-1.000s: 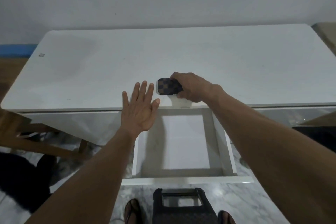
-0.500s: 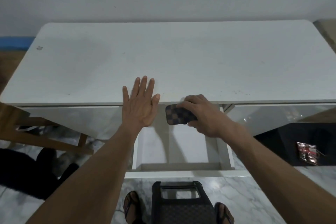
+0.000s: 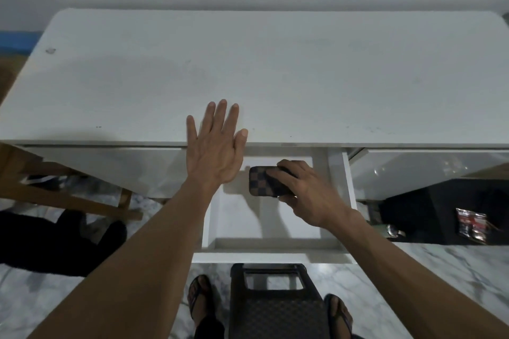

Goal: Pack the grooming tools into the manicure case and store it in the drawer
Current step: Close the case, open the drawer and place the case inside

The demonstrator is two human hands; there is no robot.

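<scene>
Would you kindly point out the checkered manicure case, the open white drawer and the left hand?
Brown checkered manicure case (image 3: 263,180), head view, its patterned top.
Open white drawer (image 3: 271,257), head view, its front panel.
Left hand (image 3: 213,154), head view, its back.

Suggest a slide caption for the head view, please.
Right hand lowers checkered manicure case into open white drawer; left hand flat above.

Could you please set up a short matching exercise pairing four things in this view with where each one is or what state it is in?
Things:
1. left hand
2. manicure case
3. drawer
4. stool

States:
A. pulled open
B. on the floor between the feet
C. fingers spread, empty, at the table's front edge
D. gripped by the right hand over the drawer

Pairs: 1-C, 2-D, 3-A, 4-B
</scene>
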